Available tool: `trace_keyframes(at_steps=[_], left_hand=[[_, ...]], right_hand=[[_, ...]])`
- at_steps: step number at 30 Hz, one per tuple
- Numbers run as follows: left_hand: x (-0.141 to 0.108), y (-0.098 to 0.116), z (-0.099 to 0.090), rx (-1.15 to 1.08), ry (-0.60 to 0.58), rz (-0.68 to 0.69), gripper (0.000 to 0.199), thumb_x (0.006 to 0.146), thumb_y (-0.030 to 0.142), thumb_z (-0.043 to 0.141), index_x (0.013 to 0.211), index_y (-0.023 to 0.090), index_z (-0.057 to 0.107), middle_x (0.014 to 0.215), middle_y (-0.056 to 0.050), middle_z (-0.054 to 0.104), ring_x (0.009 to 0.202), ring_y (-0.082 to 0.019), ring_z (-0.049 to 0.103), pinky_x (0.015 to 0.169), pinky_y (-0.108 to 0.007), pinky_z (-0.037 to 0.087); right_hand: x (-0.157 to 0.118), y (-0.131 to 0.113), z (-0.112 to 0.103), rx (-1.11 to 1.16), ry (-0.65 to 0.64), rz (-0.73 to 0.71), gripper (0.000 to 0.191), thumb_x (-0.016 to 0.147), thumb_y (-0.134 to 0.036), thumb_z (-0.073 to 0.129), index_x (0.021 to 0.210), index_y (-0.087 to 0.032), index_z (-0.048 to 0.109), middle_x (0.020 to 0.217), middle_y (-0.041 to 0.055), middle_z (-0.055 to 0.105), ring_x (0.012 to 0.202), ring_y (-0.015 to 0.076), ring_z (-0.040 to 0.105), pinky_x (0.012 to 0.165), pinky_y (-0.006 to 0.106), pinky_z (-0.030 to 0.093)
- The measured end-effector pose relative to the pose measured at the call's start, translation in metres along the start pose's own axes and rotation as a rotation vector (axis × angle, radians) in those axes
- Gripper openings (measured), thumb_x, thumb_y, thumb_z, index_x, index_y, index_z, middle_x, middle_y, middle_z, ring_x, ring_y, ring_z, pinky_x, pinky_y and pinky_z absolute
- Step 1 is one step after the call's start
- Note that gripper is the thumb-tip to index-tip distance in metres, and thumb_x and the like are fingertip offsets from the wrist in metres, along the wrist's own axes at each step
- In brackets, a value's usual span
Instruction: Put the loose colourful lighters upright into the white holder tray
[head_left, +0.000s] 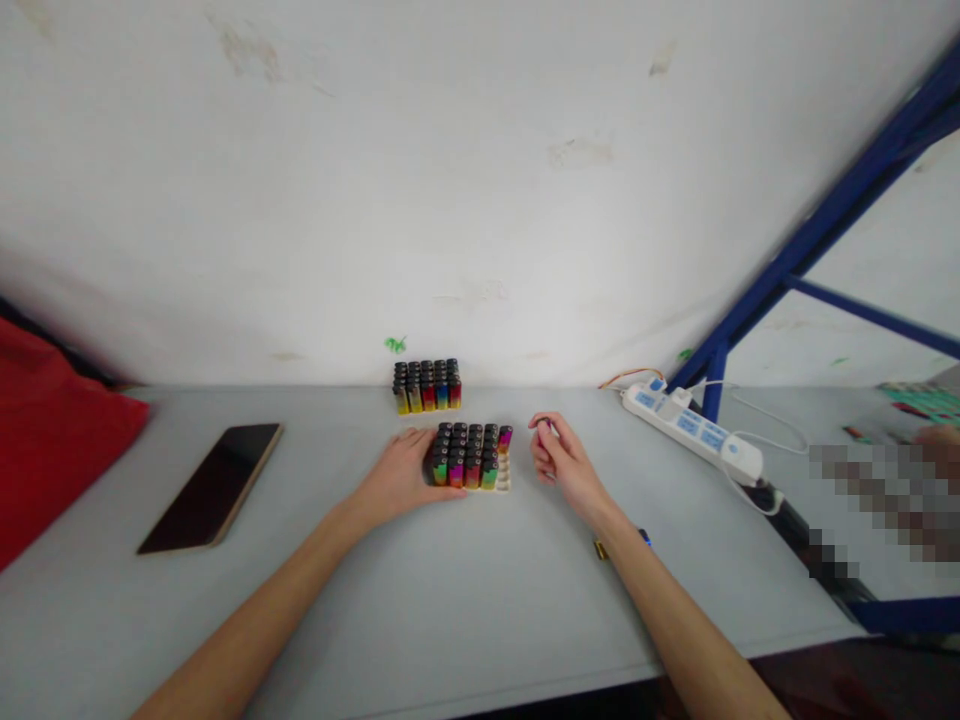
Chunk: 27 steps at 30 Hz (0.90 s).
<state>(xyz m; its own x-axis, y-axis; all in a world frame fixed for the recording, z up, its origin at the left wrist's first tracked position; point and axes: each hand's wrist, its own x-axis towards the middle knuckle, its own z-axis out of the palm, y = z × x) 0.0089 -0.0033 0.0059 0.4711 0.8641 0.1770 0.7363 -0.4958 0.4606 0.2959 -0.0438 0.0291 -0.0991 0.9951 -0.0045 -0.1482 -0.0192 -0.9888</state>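
Note:
My left hand (397, 475) grips the near tray (504, 484) at its left side, with the thumb along the front edge. Upright lighters (472, 462) with black tops and green, purple or red bodies stand in its rows. In the rightmost row a purple lighter (506, 438) occupies the back, and open slots show in front of it. To the right of the tray and apart from it, my right hand (559, 455) is closed around a lighter (543, 423); only its dark and purple end shows. Loose lighters (601, 549) lie partly hidden beneath my right forearm.
Another block of upright lighters (427, 388) stands by the wall. A dark tablet-like device (214, 490) and red cloth or bag (64, 430) lie left. On the right are a white power strip (694, 430), cables and a blue metal frame (810, 230). Another person's hand (941, 445) shows beyond it.

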Motion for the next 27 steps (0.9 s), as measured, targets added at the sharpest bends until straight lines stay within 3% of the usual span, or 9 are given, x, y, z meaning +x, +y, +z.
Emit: trace_keyframes(at_steps=[2, 5, 9, 14, 21, 27], left_hand=[[0.0, 0.0, 0.0, 0.007, -0.002, -0.003, 0.09, 0.069, 0.071, 0.092, 0.139, 0.021, 0.068, 0.138, -0.016, 0.076, 0.13, -0.043, 0.07, 0.118, -0.053, 0.051], [-0.001, 0.0, -0.001, 0.023, -0.003, -0.006, 0.092, 0.069, 0.074, 0.091, 0.141, 0.02, 0.068, 0.138, -0.016, 0.076, 0.13, -0.043, 0.07, 0.12, -0.052, 0.051], [-0.001, -0.001, 0.0, 0.037, -0.009, -0.023, 0.092, 0.07, 0.075, 0.089, 0.141, 0.021, 0.067, 0.14, -0.016, 0.075, 0.131, -0.042, 0.07, 0.119, -0.052, 0.051], [-0.001, -0.002, 0.001, 0.033, -0.025, -0.025, 0.091, 0.072, 0.074, 0.089, 0.142, 0.02, 0.066, 0.141, -0.017, 0.074, 0.133, -0.042, 0.068, 0.118, -0.054, 0.051], [-0.002, 0.001, -0.001, 0.032, -0.021, -0.014, 0.088, 0.073, 0.073, 0.089, 0.14, 0.02, 0.067, 0.137, -0.017, 0.076, 0.129, -0.042, 0.07, 0.117, -0.053, 0.052], [-0.002, -0.001, 0.001, 0.027, -0.006, -0.004, 0.087, 0.073, 0.073, 0.089, 0.139, 0.02, 0.067, 0.137, -0.016, 0.076, 0.128, -0.042, 0.07, 0.117, -0.054, 0.052]], right_hand=[[-0.004, 0.007, -0.001, -0.105, 0.033, 0.012, 0.059, 0.088, -0.085, 0.068, 0.094, -0.027, 0.056, 0.064, -0.0103, 0.034, 0.05, 0.0111, 0.027, 0.045, 0.023, 0.023], [-0.005, 0.016, -0.001, -0.281, 0.139, -0.044, 0.064, 0.091, -0.087, 0.058, 0.073, -0.027, 0.046, 0.06, -0.0074, 0.035, 0.053, 0.0127, 0.031, 0.047, 0.027, 0.026], [-0.002, 0.024, 0.001, -0.472, 0.234, -0.127, 0.06, 0.093, -0.074, 0.057, 0.062, -0.027, 0.039, 0.058, -0.0051, 0.036, 0.058, 0.0133, 0.034, 0.054, 0.029, 0.027], [-0.003, 0.026, 0.002, -0.536, 0.258, -0.159, 0.047, 0.094, -0.06, 0.052, 0.063, -0.027, 0.039, 0.059, -0.0053, 0.037, 0.058, 0.0139, 0.035, 0.057, 0.029, 0.027], [-0.008, 0.017, 0.003, -0.637, 0.131, -0.191, 0.045, 0.108, -0.063, 0.046, 0.081, -0.027, 0.049, 0.065, -0.0041, 0.054, 0.063, 0.0178, 0.05, 0.063, 0.03, 0.039], [-0.01, 0.011, -0.001, -0.909, 0.067, -0.417, 0.041, 0.114, -0.051, 0.042, 0.084, -0.027, 0.052, 0.089, 0.0062, 0.066, 0.083, 0.0236, 0.062, 0.079, 0.035, 0.049]])
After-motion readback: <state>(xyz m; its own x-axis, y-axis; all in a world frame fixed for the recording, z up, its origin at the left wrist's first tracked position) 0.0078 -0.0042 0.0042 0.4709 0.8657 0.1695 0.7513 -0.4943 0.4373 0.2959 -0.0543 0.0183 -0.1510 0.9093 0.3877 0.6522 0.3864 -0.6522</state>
